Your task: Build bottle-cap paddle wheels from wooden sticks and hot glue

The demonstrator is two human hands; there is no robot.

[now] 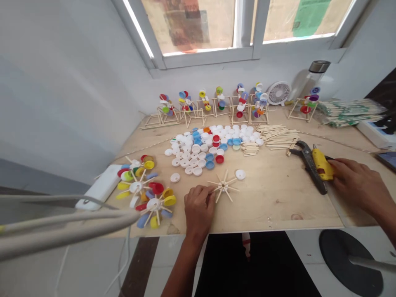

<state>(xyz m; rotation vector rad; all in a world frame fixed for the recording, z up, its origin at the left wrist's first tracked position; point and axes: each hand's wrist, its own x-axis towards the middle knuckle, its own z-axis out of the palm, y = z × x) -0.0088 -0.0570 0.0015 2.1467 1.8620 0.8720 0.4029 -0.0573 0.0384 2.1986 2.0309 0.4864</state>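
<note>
My left hand (199, 206) rests at the table's front, its fingers pinched at the left spoke of a star-shaped wheel of wooden sticks (223, 187). The wheel lies flat, its sticks spreading from a small centre. Just beyond it sits a loose white bottle cap (240, 174). Over on the right, my right hand (360, 181) is closed on a yellow glue gun (321, 164); part of the gun is hidden by the fingers. Close against the gun's left side lies a black plier-like tool (311, 167).
Many bottle caps (194, 156) are heaped mid-table, beside piles of sticks (278, 137). Finished cap wheels (154, 204) lie at left near a white power strip (100, 185). Stick stands with caps (241, 109), a small fan (279, 93) and a bottle (315, 76) line the wall. Cables (77, 222) cross the left foreground.
</note>
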